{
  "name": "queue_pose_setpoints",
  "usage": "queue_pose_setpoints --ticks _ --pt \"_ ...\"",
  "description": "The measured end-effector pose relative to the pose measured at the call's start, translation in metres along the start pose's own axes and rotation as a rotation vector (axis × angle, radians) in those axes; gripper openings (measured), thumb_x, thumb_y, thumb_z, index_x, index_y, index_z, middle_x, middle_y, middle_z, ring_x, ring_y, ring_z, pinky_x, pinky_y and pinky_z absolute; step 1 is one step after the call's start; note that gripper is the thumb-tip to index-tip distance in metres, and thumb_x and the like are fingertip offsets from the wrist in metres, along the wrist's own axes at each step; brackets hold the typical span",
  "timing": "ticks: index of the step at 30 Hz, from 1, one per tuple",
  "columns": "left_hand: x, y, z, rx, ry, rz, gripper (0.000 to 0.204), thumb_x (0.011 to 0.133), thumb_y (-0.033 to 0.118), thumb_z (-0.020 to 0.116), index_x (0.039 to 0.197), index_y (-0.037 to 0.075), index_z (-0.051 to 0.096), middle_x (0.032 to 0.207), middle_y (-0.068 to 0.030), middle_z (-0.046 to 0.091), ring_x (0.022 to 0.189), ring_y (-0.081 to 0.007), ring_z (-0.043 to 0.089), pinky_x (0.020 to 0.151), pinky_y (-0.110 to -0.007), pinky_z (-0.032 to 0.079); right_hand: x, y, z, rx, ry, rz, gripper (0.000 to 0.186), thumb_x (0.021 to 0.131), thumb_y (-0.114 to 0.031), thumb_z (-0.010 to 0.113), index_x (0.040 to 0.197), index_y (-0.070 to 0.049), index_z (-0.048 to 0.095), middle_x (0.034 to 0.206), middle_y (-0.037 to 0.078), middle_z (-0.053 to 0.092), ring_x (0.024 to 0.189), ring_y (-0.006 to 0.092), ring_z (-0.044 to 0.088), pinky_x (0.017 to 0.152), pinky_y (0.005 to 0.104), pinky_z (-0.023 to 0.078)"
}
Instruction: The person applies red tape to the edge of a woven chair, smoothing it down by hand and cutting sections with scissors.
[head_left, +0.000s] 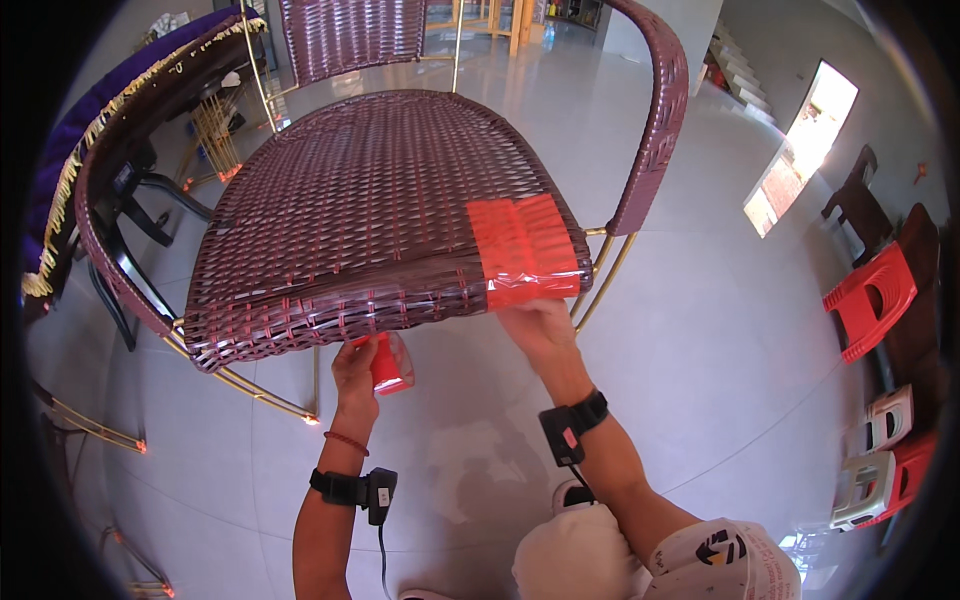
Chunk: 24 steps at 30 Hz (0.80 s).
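A woven maroon chair (360, 180) with gold metal tubing faces me. A wide band of shiny red tape (525, 250) lies over the right front part of its seat. Under the middle of the front edge, my left hand (354, 372) is closed on a red, partly see-through roll of tape (392, 365). My right hand (540, 330) is at the seat's front edge, right below the red band; its fingertips are hidden beneath the edge.
Purple gold-fringed fabric (60, 195) lies over dark furniture at left, near other gold frames (100, 425). Red plastic stools (870, 300), pale stools (865, 485) and dark wooden furniture (870, 225) line the right. A staircase (740, 80) and bright doorway (800, 145) are behind.
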<state>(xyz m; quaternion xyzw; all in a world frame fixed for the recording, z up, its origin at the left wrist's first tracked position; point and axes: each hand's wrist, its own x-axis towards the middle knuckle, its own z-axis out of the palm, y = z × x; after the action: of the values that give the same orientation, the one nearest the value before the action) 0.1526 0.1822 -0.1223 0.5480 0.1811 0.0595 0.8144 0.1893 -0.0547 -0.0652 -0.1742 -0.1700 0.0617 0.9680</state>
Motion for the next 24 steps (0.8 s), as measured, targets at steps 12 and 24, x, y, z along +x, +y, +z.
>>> queue_pose_setpoints --ticks 12,24 --pt "0.004 -0.009 0.007 0.074 0.066 -0.143 0.017 0.085 0.014 0.060 0.097 0.003 0.059 0.091 -0.0068 0.062 0.078 -0.0165 0.060 0.069 -0.029 0.050 -0.043 -0.092 0.148 -1.832 -0.521 -0.139 0.035 0.086 -0.008 0.057 0.119 0.003 0.054 0.118 0.017 0.056 0.104 0.0278 0.057 0.090 0.0342 0.045" --pt "0.006 -0.008 0.009 0.017 0.057 -0.103 0.016 0.083 0.011 0.061 0.093 -0.001 0.058 0.085 -0.0101 0.064 0.070 -0.0220 0.064 0.061 -0.034 0.053 0.054 -0.052 0.119 -2.439 -0.699 0.057 0.069 0.094 -0.053 0.025 0.135 0.001 0.034 0.143 0.017 0.030 0.134 0.0271 0.026 0.111 0.0383 0.018"
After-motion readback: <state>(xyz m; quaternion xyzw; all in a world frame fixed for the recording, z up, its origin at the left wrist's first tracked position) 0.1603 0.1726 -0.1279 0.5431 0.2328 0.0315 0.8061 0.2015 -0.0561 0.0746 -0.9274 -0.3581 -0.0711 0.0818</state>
